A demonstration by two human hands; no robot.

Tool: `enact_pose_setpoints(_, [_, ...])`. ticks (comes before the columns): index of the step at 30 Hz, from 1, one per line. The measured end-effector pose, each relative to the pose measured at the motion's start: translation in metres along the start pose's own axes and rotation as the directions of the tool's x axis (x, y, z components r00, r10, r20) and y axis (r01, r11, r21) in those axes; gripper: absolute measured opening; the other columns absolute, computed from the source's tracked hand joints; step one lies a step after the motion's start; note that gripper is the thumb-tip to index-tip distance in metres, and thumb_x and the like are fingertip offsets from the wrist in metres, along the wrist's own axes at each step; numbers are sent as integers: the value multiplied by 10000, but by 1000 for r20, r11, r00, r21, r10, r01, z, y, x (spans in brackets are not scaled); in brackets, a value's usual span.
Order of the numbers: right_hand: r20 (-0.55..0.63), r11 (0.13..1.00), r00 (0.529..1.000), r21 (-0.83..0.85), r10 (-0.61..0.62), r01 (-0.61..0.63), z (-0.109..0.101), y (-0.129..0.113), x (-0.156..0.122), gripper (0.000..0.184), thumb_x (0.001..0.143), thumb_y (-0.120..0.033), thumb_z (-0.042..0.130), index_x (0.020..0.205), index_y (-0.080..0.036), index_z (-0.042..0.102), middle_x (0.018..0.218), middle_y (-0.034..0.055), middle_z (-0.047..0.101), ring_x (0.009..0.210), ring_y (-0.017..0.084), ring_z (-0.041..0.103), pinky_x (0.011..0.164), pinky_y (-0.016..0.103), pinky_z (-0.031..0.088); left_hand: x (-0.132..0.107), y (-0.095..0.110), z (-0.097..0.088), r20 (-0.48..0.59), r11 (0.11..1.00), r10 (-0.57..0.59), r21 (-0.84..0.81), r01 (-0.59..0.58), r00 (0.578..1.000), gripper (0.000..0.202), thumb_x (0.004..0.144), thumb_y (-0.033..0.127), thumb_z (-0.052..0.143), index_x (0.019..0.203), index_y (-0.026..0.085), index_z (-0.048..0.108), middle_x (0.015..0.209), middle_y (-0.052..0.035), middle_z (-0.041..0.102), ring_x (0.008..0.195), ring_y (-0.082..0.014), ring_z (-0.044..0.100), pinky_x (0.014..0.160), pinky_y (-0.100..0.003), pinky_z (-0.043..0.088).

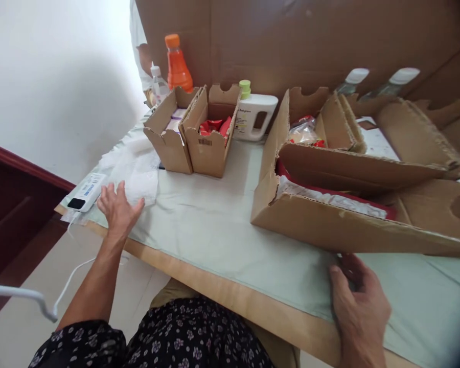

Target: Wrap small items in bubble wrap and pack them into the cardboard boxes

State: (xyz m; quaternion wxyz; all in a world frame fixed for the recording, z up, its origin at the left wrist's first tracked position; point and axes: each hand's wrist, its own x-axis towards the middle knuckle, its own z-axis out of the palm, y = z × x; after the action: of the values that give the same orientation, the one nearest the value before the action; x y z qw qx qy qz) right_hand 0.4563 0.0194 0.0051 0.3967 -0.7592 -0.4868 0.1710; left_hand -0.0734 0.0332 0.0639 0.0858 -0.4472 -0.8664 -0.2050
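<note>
Cardboard is filling the table's [214,225] right half: a large divided box [329,225] is sitting close to the front edge. Right hand [358,301] is bending its fingers against the box's near wall; whether it is gripping it cannot be told. Left hand [118,207] is lying spread and released at the left corner, just beside a white corded device [86,191].

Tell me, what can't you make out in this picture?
Head view:
- Two clear bottles: mostly hidden behind the cardboard trays.
- Person at the back: cut off by the top edge.
- White device: label too small to read.
- Right hand: whether it grips the nearest tray is unclear.
</note>
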Motion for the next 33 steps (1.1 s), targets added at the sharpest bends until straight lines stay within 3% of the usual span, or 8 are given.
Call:
enact_pose_setpoints(6, [-141, 996, 986, -8, -94, 94, -3, -13, -5, 561, 871, -485, 613, 1305, -137, 690, 1283, 208, 718, 1099, 389, 716, 999, 642, 544, -14, 14, -20, 161, 981, -62, -173, 90, 985, 565, 864, 335, 606, 1400, 155, 622, 992, -116, 760, 955, -312, 709, 969, -475, 530])
enact_pose_setpoints(10, [-255, 968, 941, 60, -221, 243, -1, -40, -43, 398, 949, -424, 615, 1214, -148, 725, 1351, 198, 694, 1267, 380, 652, 1082, 623, 503, -81, 65, -22, 305, 670, 67, -719, 184, 950, 504, 848, 398, 658, 1292, 165, 700, 1017, -74, 755, 876, -223, 672, 849, -354, 549])
enact_pose_setpoints(13, [121, 936, 985, 344, -122, 74, 13, -63, -84, 511, 926, -507, 684, 1308, -167, 679, 1345, 180, 706, 1218, 324, 689, 1070, 549, 534, -136, 102, -26, 548, 286, 211, -827, 485, 810, 491, 797, 381, 750, 1235, 162, 720, 1072, -82, 752, 942, -210, 680, 873, -328, 547])
enact_pose_setpoints(16, [504, 804, 857, 552, -109, -222, 31, -81, -116, 730, 852, -648, 723, 1407, -190, 601, 1403, 186, 677, 1250, 315, 677, 1006, 469, 584, -176, 123, -31, 697, 8, 352, -670, 743, 625, 549, 739, 350, 819, 1249, 184, 701, 1185, -89, 726, 1019, -212, 682, 909, -326, 541])
enact_pose_setpoints(22, [635, 727, 773, 529, 3, -437, 30, -87, -128, 542, 768, -602, 827, 1101, -186, 728, 1024, 89, 784, 903, 231, 707, 847, 355, 583, -203, 123, -25, 769, -94, 465, -450, 888, 439, 673, 742, 309, 813, 1375, 248, 594, 1296, -91, 698, 1143, -237, 677, 1014, -400, 528])
enact_pose_setpoints(25, [791, 735, 610, 439, -45, -516, 5, -83, -121, 498, 753, -590, 831, 1004, -169, 741, 893, 63, 756, 762, 192, 656, 715, 316, 551, -193, 118, -10, 774, -41, 434, -494, 869, 460, 649, 749, 354, 772, 1366, 239, 605, 1256, -98, 721, 1101, -242, 701, 969, -414, 558])
enact_pose_setpoints(28, [864, 789, 500, 343, -53, -510, -22, -80, -108, 455, 761, -568, 821, 938, -161, 725, 819, 47, 726, 706, 178, 629, 658, 300, 524, -177, 114, 1, 705, 142, 335, -694, 706, 625, 460, 773, 422, 700, 1154, 166, 715, 1154, -121, 757, 998, -236, 722, 900, -397, 583])
enact_pose_setpoints(33, [619, 916, 785, 293, 35, -273, -35, -75, -78, 535, 764, -547, 789, 1099, -145, 683, 826, 26, 702, 684, 160, 608, 657, 294, 506, -162, 109, 2, 531, 352, 338, -837, 419, 777, 266, 834, 359, 674, 1002, 188, 790, 996, -77, 776, 921, -226, 697, 952, -424, 556])
